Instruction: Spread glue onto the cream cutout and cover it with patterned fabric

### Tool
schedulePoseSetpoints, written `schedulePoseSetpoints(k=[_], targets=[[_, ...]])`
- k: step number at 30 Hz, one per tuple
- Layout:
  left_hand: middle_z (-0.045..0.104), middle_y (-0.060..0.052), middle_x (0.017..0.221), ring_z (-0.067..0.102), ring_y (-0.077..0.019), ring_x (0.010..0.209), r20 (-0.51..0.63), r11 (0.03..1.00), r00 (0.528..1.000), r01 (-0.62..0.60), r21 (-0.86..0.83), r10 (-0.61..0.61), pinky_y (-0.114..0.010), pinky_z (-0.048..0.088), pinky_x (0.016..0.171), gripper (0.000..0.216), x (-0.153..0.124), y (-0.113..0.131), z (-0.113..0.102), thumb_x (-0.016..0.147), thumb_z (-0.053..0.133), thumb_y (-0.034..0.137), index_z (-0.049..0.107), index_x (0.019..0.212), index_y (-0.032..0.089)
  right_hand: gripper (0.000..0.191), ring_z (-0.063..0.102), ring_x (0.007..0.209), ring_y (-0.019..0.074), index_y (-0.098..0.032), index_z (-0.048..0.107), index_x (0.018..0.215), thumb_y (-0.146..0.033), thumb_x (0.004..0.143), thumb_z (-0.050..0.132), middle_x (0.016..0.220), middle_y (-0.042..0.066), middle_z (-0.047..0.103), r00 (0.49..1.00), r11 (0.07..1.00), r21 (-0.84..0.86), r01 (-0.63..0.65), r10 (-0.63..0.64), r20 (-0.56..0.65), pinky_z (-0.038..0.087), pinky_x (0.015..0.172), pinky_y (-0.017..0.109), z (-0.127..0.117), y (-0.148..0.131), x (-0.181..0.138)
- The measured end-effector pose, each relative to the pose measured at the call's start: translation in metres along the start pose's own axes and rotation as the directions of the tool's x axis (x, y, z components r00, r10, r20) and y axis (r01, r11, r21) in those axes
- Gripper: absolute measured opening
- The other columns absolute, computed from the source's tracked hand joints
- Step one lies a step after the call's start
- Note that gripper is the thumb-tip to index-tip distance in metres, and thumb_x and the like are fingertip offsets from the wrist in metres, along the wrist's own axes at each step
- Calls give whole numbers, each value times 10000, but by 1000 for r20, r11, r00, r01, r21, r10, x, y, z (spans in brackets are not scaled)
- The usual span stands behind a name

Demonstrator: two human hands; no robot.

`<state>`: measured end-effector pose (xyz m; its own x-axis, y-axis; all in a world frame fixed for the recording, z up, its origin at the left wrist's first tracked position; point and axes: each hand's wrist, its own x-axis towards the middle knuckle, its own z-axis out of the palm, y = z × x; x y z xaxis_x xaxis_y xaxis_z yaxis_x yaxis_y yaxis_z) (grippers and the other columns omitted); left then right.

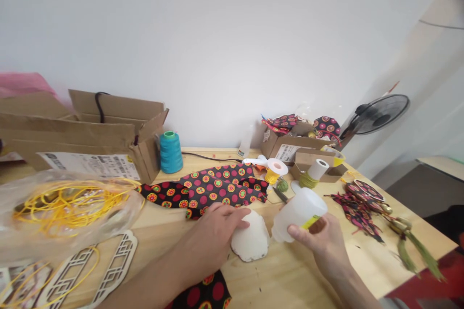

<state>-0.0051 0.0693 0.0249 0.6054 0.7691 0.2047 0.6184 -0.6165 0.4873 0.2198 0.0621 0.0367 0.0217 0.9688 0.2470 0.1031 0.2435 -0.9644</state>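
My left hand (213, 231) rests on the wooden table (290, 275), fingers on top of a small white cup-shaped container (251, 243). My right hand (326, 244) grips a white plastic glue bottle (299, 210) with a yellow label, tilted so its nozzle end points left and down toward the white container. Just behind both hands lies a black fabric piece (213, 188) printed with red, pink and yellow circles. Another bit of the same fabric (206, 294) lies under my left forearm.
An open cardboard box (90, 140) and a teal thread cone (170, 152) stand at the back left. A plastic bag of yellow cord (65, 205) and wooden lattice cut-outs (90, 270) lie left. Small boxes, spools (277, 169), fabric scraps, tassels (409, 241) and a fan (380, 113) sit right.
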Motion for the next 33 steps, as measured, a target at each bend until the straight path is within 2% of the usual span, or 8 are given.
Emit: schedulePoseSetpoints(k=[5, 9, 11, 13, 17, 25, 31, 33], targets=[[560, -74, 1096, 431, -187, 1009, 8, 1000, 1000, -10, -2, 10, -352, 344, 891, 500, -1, 0, 0, 740, 347, -15, 380, 1207, 161, 194, 600, 660, 213, -174, 641, 684, -274, 554, 743, 687, 45, 669, 999, 1000, 1, -4, 4, -42, 493, 612, 296, 4, 1, -6], [562, -58, 1096, 431, -197, 993, 5, 1000, 1000, 15, -20, -15, -360, 362, 871, 381, 0, 1, -1, 827, 332, 92, 410, 1186, 192, 198, 605, 657, 217, -174, 657, 699, -277, 551, 739, 695, 49, 679, 1000, 999, 44, -12, 13, -9, 492, 601, 293, 8, 0, -11], [559, -62, 1097, 433, -201, 991, -4, 1000, 1000, 23, -14, -23, -366, 365, 870, 355, 1, 1, -1, 845, 324, 126, 424, 1178, 197, 188, 608, 670, 217, -176, 660, 696, -261, 551, 742, 706, 50, 682, 999, 999, 43, -9, 10, -42, 493, 615, 296, 10, 0, -12], [561, -71, 1086, 440, -203, 986, -9, 1000, 1000, 23, -1, -23, -367, 369, 866, 353, 1, 1, 0, 848, 324, 131, 427, 1179, 194, 178, 607, 660, 215, -178, 658, 692, -257, 556, 741, 693, 44, 678, 998, 999, 50, -13, 16, -68, 495, 611, 303, 10, 0, -13], [566, -70, 1087, 453, -205, 988, -11, 1000, 1000, 12, 19, -11, -369, 377, 855, 330, 1, 2, 0, 860, 313, 151, 450, 1156, 204, 192, 607, 667, 223, -171, 659, 689, -270, 549, 744, 694, 54, 682, 1000, 1000, 8, 1, -1, -27, 498, 623, 313, 11, 0, -13], [562, -79, 1097, 446, -211, 998, 7, 1000, 1000, 23, 16, -23, -384, 367, 867, 332, 0, 3, -3, 856, 304, 144, 468, 1140, 194, 182, 606, 638, 220, -172, 650, 657, -286, 547, 740, 659, 52, 679, 998, 999, -39, 1, -3, -62, 498, 598, 301, 10, 0, -17], [560, -70, 1117, 458, -199, 995, 1, 1000, 1000, -15, 21, 15, -370, 372, 857, 333, 1, 2, -2, 850, 310, 123, 468, 1132, 203, 224, 614, 665, 225, -167, 649, 725, -280, 553, 736, 699, 58, 684, 1000, 999, 32, -27, 26, 3, 504, 604, 307, 13, 0, -17], [567, -76, 1102, 466, -202, 986, -7, 1000, 1000, -7, 16, 7, -372, 380, 846, 332, 0, 4, -3, 851, 312, 130, 463, 1139, 196, 222, 608, 669, 218, -168, 647, 717, -274, 546, 741, 702, 58, 686, 1000, 999, 27, -26, 27, -10, 503, 614, 302, 16, -1, -18]])
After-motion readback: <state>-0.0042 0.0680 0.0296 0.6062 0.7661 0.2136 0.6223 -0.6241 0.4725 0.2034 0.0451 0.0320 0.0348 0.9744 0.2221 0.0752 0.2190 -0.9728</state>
